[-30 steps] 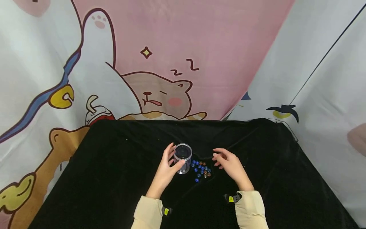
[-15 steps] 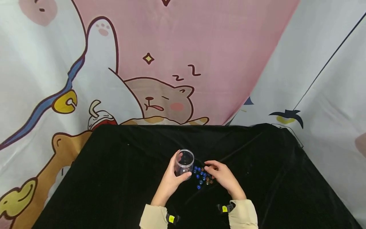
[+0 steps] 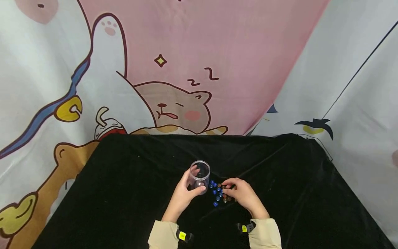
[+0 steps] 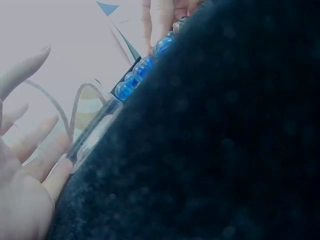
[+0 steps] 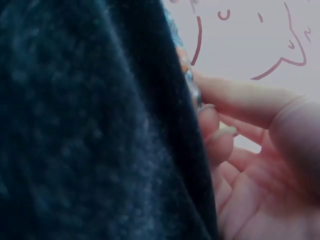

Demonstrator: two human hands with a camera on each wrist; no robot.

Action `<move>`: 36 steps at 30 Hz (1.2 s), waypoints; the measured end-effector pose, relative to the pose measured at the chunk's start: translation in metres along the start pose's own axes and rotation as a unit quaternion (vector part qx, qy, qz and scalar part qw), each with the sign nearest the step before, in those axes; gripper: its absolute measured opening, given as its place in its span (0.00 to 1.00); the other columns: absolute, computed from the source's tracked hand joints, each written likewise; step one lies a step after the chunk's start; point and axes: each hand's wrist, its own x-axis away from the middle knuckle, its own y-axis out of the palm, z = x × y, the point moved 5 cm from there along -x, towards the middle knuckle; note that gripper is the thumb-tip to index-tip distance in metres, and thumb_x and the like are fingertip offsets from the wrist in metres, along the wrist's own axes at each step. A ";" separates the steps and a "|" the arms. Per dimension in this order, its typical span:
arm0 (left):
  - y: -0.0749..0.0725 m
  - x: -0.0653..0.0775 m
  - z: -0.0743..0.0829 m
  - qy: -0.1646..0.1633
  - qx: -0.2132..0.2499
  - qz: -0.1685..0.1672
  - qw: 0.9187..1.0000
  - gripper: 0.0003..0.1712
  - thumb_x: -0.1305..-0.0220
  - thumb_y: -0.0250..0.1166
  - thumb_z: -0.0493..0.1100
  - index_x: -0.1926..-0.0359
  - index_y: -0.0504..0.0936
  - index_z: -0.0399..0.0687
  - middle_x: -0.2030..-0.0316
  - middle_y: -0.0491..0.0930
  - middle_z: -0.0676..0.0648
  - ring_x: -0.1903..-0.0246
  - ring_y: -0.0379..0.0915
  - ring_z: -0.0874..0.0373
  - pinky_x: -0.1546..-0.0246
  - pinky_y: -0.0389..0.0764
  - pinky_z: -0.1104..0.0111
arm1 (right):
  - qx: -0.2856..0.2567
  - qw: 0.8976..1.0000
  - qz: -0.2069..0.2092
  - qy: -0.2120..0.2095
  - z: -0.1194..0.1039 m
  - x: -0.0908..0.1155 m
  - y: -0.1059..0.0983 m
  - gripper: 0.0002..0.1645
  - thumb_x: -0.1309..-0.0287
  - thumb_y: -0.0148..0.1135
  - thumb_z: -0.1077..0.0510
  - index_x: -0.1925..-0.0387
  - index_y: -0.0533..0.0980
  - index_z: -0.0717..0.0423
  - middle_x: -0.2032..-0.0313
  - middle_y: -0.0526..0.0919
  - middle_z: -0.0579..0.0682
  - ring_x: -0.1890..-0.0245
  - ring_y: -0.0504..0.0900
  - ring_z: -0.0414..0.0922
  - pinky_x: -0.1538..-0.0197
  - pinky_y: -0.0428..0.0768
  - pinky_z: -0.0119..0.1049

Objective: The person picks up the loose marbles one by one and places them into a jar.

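Clear jar [image 3: 200, 177] clamped in your left grip [image 3: 184, 193] — nudging could scatter marbles [image 3: 218, 189] under your right grip [image 3: 243, 194], closure unclear.

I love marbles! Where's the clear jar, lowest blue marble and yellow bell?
Clear jar [image 3: 199, 182]: head view, wall below rim.
Lowest blue marble [image 3: 215, 204]: head view, its middle.
Yellow bell [image 3: 66, 110]: head view, its round body.

- Head view: from above the near side, facing far and down; the widest, taking in the black cloth [image 3: 124, 193], left hand [image 3: 182, 194], right hand [image 3: 245, 195] and printed backdrop [image 3: 248, 52].
- Left wrist view: low, tilted, close beside the left hand, facing the marbles [image 4: 143, 69].
- Right wrist view: also low, close beside the right hand, cloth blurred at left.
- Both wrist views share marbles and right-hand fingers.
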 end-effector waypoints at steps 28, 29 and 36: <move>-0.006 0.006 0.001 -0.005 -0.006 0.002 1.000 0.40 0.49 0.67 0.42 0.37 0.59 0.49 0.42 0.66 0.44 0.39 0.57 0.51 0.40 0.54 0.55 | 0.008 0.998 0.029 0.057 -0.003 0.008 -0.005 0.05 0.51 0.64 0.56 0.73 0.77 0.52 0.78 0.76 0.45 0.82 0.76 0.39 0.75 0.74 0.34; -0.006 0.006 0.002 -0.005 -0.008 0.003 1.000 0.40 0.49 0.67 0.42 0.37 0.59 0.50 0.42 0.66 0.45 0.39 0.57 0.51 0.39 0.54 0.55 | -0.011 0.998 0.034 0.059 -0.001 0.007 -0.006 0.05 0.51 0.63 0.56 0.72 0.77 0.52 0.77 0.76 0.45 0.82 0.76 0.40 0.75 0.75 0.34; -0.006 0.006 -0.001 -0.016 -0.015 0.001 1.000 0.40 0.49 0.67 0.42 0.37 0.59 0.52 0.41 0.65 0.46 0.39 0.56 0.53 0.39 0.54 0.57 | -0.105 0.991 0.052 0.066 0.009 0.005 -0.007 0.07 0.50 0.61 0.60 0.67 0.76 0.56 0.73 0.78 0.49 0.78 0.77 0.44 0.75 0.77 0.36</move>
